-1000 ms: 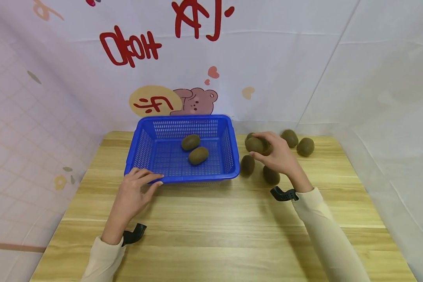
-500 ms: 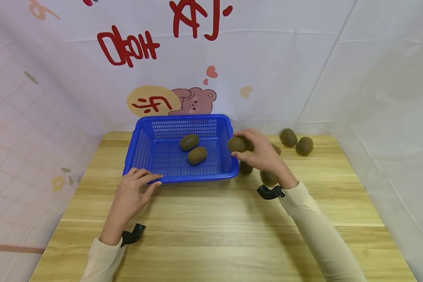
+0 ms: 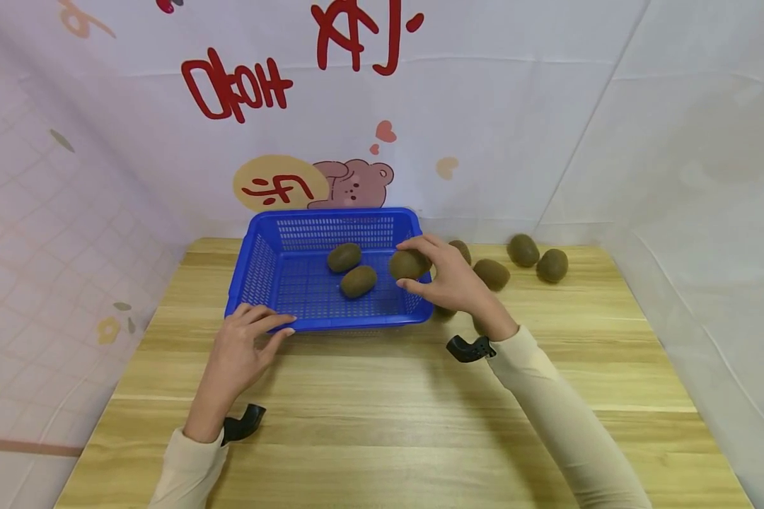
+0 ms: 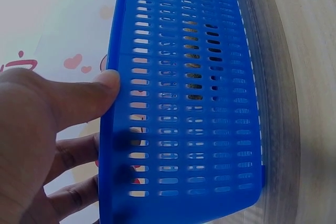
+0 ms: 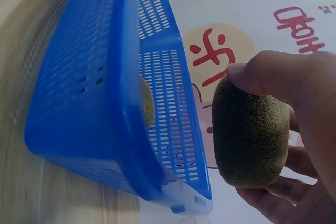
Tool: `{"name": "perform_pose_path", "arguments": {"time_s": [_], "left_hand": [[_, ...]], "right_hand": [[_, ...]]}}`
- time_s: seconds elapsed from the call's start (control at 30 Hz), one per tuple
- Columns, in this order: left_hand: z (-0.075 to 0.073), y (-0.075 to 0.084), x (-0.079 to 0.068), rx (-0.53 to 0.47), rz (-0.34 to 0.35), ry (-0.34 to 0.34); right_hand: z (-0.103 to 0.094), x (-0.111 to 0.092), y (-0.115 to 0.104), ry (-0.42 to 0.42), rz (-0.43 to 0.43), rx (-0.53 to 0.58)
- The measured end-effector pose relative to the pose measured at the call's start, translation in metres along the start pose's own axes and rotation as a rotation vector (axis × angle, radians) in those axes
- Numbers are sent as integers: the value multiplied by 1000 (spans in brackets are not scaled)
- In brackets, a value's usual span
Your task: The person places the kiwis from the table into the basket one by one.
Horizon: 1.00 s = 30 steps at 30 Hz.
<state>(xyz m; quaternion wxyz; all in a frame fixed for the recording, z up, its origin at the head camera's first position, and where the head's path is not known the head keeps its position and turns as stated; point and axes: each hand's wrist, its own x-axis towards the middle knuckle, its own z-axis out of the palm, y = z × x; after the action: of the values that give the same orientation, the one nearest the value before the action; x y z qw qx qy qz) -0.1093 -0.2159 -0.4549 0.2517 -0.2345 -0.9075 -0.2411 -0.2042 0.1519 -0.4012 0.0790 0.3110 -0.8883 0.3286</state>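
A blue plastic basket with slotted walls stands at the back of the table. Two brown kiwis, one at the rear and a second kiwi in front of it, lie on its floor. My left hand pinches the basket's near left rim; the left wrist view shows the thumb on the rim and fingers behind it. Above the basket's right side, my right hand holds another kiwi between thumb and fingers, apart from the basket wall.
To the basket's right several kiwis lie on the wooden table, among them one kiwi beyond my right hand and a pair, one kiwi beside another kiwi. A white printed cloth hangs behind.
My right hand has carried its kiwi leftward, from among the loose kiwis to over the basket's right side. The left hand and the basket have stayed in place.
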Motion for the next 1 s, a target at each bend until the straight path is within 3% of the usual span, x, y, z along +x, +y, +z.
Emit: {"name": "perform_pose_path", "arguments": {"time_s": [0.13,0.37,1.0], "left_hand": [[1,0,0,-3,-7,-3],[1,0,0,-11,-20,-6],[1,1,1,-6,-12,3]], "right_hand": [[2,0,-1,-8,-3,6],[-2,-5,0,-7,68,11],[-17,-43,41,16,196,-32]]}}
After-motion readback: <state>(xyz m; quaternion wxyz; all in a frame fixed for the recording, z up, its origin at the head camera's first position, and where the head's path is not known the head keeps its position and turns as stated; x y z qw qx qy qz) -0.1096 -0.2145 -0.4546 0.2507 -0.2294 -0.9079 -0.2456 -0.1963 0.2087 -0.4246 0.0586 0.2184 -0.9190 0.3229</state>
